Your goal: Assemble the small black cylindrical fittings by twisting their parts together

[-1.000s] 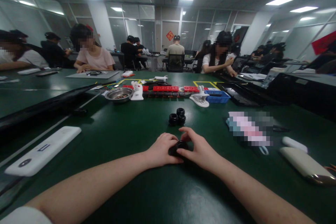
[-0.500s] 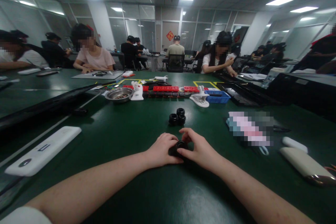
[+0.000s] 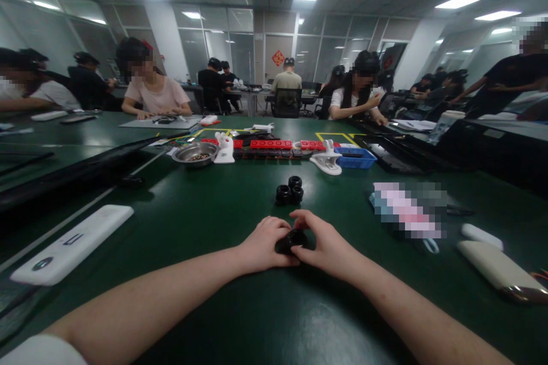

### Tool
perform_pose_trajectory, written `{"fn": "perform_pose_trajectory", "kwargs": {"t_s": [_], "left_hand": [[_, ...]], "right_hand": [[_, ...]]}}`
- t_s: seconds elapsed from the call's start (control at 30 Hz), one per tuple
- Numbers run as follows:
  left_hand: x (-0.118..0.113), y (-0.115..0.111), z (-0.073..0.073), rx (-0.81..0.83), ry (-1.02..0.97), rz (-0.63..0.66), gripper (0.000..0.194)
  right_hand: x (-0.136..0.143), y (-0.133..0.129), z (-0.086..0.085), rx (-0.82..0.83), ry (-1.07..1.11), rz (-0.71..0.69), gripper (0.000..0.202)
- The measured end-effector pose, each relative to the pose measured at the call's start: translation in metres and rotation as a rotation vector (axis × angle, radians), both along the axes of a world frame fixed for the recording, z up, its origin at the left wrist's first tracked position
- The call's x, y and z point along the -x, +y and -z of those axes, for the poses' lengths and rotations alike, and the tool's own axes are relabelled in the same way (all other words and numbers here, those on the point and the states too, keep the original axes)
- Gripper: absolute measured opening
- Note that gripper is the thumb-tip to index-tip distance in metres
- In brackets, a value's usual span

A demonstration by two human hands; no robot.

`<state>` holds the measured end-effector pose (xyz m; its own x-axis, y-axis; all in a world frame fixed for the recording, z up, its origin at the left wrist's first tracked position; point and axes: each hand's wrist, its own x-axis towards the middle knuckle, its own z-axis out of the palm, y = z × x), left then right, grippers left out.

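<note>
Seemingly mid-handling, the left hand (image 3: 263, 244) grasps a shiny black, round, plastic-looking piece (image 3: 290, 242) between both hands' fingers, the right hand (image 3: 329, 244) curled with unclear grip, so the next move likely needs steady left fingers.

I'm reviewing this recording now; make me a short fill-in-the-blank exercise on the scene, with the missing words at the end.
The left hand and right hand are both at a part coloured ____.
Beyond the hands, black rings stand clustered, ____ in number.
The table is coloured ____.
In the picture, the metal bowl stands to the ____ of the blue tray.

Missing words: black; three; green; left.
</note>
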<state>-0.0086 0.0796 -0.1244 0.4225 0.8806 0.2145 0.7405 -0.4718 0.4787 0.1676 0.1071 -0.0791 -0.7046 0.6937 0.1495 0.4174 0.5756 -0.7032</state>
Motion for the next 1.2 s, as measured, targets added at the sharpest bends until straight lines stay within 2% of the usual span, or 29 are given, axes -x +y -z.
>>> {"fn": "perform_pose_trajectory", "kwargs": {"t_s": [0.1, 0.23, 0.33, 0.43, 0.53, 0.7, 0.8, 0.9, 1.0, 1.2], "left_hand": [[0.0003, 0.0002, 0.0007, 0.002, 0.003, 0.000, 0.048], [0.0000, 0.0000, -0.0017, -0.001, -0.006, 0.000, 0.043], [0.0002, -0.0001, -0.0021, -0.008, -0.008, -0.001, 0.041], [0.0012, 0.0001, -0.0003, -0.007, -0.005, 0.002, 0.045], [0.0019, 0.0004, 0.0008, -0.002, 0.005, -0.004, 0.051], [0.0015, 0.0005, -0.0011, -0.009, 0.006, 0.016, 0.046], [0.0010, 0.0006, -0.0004, -0.012, 0.007, 0.007, 0.045], [0.0010, 0.0009, 0.0015, -0.020, 0.011, 0.004, 0.048], [0.0012, 0.0006, 0.0014, -0.013, 0.018, 0.004, 0.051], [0.0008, -0.0002, -0.0005, -0.011, 0.002, 0.004, 0.045]], "right_hand": [[-0.0021, -0.0002, -0.0004, 0.018, 0.044, -0.085, 0.055], [-0.0015, 0.0001, 0.0004, -0.098, 0.020, 0.023, 0.054], [-0.0001, 0.0000, 0.0002, -0.098, -0.013, 0.063, 0.055], [-0.0008, -0.0008, -0.0012, -0.037, 0.014, -0.028, 0.052], [-0.0027, -0.0009, -0.0017, -0.020, 0.053, -0.123, 0.057], [-0.0028, 0.0017, 0.0014, -0.147, 0.024, 0.021, 0.053], [-0.0016, 0.0024, 0.0022, -0.133, -0.016, 0.050, 0.054], [-0.0021, 0.0012, 0.0009, -0.070, 0.020, -0.035, 0.046], [-0.0034, -0.0002, -0.0008, -0.031, 0.063, -0.119, 0.052], [-0.0014, 0.0016, 0.0004, -0.144, -0.009, 0.060, 0.048]]}}
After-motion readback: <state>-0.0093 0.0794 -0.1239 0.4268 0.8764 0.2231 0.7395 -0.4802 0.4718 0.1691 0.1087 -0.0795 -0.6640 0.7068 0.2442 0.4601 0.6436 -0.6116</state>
